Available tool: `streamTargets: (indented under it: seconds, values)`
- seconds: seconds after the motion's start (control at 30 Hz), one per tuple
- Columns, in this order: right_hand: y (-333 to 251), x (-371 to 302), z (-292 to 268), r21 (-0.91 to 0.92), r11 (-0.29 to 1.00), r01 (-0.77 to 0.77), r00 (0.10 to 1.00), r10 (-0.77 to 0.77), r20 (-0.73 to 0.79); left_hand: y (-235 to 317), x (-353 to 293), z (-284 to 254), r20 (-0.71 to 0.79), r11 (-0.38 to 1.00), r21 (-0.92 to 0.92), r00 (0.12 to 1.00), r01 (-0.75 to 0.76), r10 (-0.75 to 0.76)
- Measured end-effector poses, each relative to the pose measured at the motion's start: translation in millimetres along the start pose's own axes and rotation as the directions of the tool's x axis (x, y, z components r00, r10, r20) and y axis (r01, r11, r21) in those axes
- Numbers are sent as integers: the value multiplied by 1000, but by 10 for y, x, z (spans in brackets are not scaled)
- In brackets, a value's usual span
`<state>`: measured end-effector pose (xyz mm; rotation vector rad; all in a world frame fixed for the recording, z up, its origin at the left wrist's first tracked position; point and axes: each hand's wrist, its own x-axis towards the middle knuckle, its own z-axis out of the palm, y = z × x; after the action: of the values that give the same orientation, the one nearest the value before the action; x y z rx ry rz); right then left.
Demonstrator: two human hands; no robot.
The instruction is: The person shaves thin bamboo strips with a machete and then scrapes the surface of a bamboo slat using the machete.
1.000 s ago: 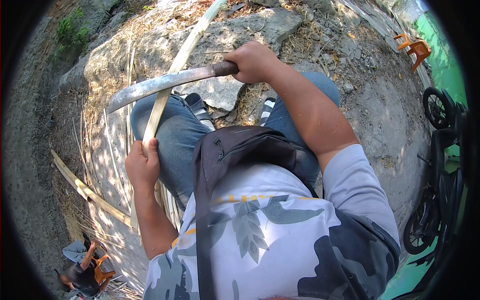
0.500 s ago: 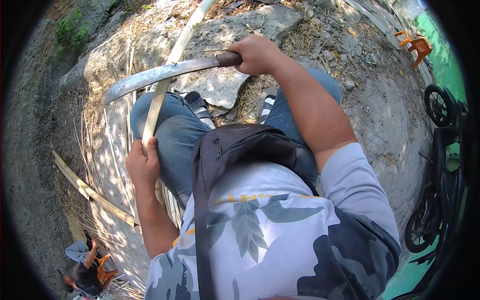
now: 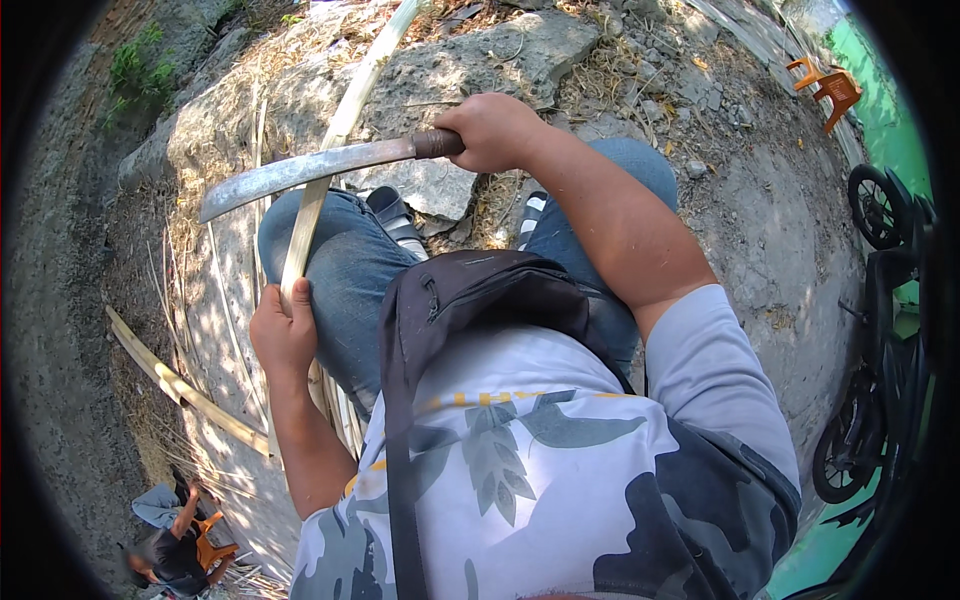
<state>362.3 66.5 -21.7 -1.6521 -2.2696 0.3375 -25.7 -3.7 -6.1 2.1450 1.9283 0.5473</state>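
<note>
Knife (image 3: 300, 170) has shifted down, upper left: likely mid-scrape. Right hand (image 3: 495, 132) grips handle (image 3: 438, 143); left hand (image 3: 283, 328) pinches wood strip (image 3: 304, 235).

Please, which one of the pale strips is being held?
The long strip in the left grip, slanting upward; the machete crosses it in view. Other strips, such as the curved strip at the picture's left, are unheld.
</note>
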Motion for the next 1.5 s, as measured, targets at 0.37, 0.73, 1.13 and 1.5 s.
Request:
streamTargets:
  seconds: [0.37,0.73,1.13,1.5]
  values:
    - [-26,16,7,-18,998,60,998,-60,20,15,10,-16,2,1000,9,1000,-12,12]
    - [-37,15,17,-12,998,58,998,-58,34,23,-5,-3,-35,999,7,999,-38,38]
    - [1,36,83,3,997,75,997,-75,20,45,-8,0,-39,1000,11,999,-27,27]
    - [-4,24,75,-1,998,59,998,-59,37,-11,-8,13,-7,1000,14,1000,-9,9]
